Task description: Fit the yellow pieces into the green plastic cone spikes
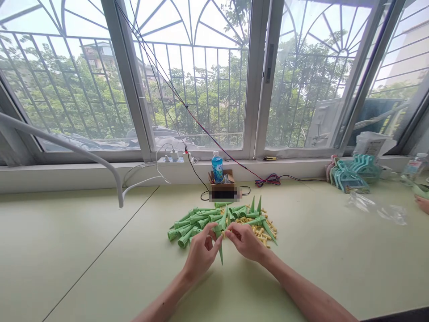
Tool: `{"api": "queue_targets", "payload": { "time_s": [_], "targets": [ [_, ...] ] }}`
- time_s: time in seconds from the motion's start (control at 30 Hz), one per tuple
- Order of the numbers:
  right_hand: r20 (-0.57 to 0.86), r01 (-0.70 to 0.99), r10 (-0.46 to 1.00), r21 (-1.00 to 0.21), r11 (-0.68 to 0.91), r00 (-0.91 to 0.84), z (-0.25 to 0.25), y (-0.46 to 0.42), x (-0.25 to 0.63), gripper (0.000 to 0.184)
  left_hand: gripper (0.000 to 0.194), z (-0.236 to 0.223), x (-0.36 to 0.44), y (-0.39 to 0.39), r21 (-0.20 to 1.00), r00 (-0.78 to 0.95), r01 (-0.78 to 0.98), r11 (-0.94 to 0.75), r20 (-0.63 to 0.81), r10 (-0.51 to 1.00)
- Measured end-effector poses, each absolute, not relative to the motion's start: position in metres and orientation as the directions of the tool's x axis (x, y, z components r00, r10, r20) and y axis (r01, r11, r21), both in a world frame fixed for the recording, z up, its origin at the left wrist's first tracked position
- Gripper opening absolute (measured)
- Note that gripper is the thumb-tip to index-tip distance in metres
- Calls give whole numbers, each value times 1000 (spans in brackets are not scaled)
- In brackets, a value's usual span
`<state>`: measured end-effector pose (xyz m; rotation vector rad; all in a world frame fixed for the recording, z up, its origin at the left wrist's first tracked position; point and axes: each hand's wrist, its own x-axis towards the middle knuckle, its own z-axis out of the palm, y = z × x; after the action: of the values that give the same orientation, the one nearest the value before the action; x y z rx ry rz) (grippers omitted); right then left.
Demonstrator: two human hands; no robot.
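My left hand [203, 250] is closed around a green plastic watering spike [221, 256], whose pointed end sticks down toward me. Close beside it, my right hand [247, 241] pinches a small yellow plastic piece [224, 233] against the spike's side; the fingers partly cover it. Just beyond both hands lies a heap of green spikes [201, 219], hollow ends mostly facing left. Several small yellow pieces [261, 232] are scattered to the right, partly under other spikes.
A blue-labelled bottle [217, 167] and a small cardboard box [228, 177] stand behind the heap. Coiled cable [268, 180], hangers [351, 174] and clear wrappers [392, 213] are rightward. A white curved tube [115, 174] reaches in from the left. Another person's hand [422, 203] shows at the right edge.
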<state>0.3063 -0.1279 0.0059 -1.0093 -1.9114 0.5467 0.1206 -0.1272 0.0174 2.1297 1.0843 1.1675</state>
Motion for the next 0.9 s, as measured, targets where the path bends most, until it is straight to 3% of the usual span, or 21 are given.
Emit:
{"api": "queue_targets", "payload": {
  "time_s": [0.23,0.53,0.9],
  "targets": [
    [520,451,813,-680,579,-261,5,-126,306,36,26,18,121,-128,699,327,417,-581,481,813],
    [486,421,828,-713,561,-280,4,-128,307,17,26,16,119,-125,708,298,415,-571,487,821],
    [518,449,808,-674,587,-280,5,-126,307,35,35,20,120,-127,701,335,445,-558,448,829]
  ]
}}
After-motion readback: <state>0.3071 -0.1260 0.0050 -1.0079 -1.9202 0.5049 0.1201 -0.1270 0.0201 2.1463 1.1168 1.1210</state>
